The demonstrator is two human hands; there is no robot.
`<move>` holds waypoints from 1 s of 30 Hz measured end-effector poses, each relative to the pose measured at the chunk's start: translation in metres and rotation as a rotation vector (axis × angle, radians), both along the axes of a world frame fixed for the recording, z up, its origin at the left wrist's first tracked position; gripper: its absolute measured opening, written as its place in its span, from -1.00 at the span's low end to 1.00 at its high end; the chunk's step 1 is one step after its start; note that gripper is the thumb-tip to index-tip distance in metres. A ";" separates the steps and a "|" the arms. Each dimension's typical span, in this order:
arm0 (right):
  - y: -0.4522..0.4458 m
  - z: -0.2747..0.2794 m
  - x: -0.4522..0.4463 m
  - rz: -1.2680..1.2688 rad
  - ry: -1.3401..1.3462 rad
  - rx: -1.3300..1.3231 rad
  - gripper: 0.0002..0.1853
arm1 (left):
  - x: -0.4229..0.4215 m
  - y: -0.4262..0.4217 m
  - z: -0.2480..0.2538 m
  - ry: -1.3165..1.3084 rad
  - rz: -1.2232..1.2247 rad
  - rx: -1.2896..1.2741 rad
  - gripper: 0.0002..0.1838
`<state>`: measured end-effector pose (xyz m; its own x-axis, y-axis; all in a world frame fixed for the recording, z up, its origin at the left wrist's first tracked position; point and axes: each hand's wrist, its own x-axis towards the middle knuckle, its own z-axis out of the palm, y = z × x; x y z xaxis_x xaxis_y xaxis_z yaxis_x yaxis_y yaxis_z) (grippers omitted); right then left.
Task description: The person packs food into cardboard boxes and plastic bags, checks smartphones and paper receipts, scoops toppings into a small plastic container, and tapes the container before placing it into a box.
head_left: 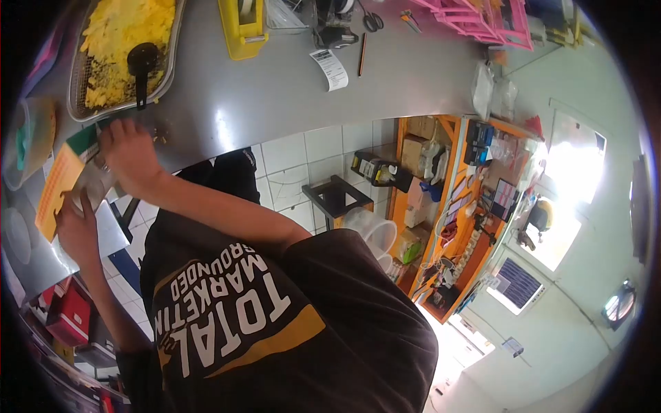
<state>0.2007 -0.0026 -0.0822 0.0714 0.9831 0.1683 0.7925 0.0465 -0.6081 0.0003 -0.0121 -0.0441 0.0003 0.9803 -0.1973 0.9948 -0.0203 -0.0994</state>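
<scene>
My left hand (79, 230) is closed around the lower part of a yellow-orange and green packet (60, 182), near the table's left edge. My right hand (131, 151) is at the packet's green end, with its fingers bent and closed there; the fingertips are partly hidden. Just beyond it lies a wire-mesh tray (172, 72) of yellow crumbly food (127, 27). A black measuring scoop (142, 60) rests on the food, its handle reaching over the tray's near rim.
On the metal table (275, 89) are a yellow tape dispenser (241, 31), a printed label (330, 69), a pencil (362, 55), scissors (372, 20) and pink baskets (475, 17). A clear tub (34, 141) stands left. Orange shelves (441, 206) are to the right.
</scene>
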 end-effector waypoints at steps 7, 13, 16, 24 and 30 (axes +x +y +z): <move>-0.023 -0.018 -0.084 0.447 0.000 0.274 -0.71 | -0.069 -0.020 -0.060 -0.533 -0.200 0.181 -0.53; -0.003 -0.040 -0.131 0.484 0.047 0.228 -0.63 | -0.078 -0.029 -0.060 -0.492 -0.064 0.196 -0.41; 0.008 -0.010 -0.110 0.755 -0.230 -0.026 -0.66 | -0.077 -0.026 -0.058 -0.530 -0.158 0.277 -0.42; 0.013 -0.012 -0.099 0.512 0.234 -0.042 -0.57 | -0.081 -0.023 -0.071 -0.424 0.009 0.155 -0.65; -0.003 -0.021 -0.081 0.277 1.141 -0.441 -0.67 | -0.071 -0.030 -0.076 -0.359 0.036 0.098 -0.74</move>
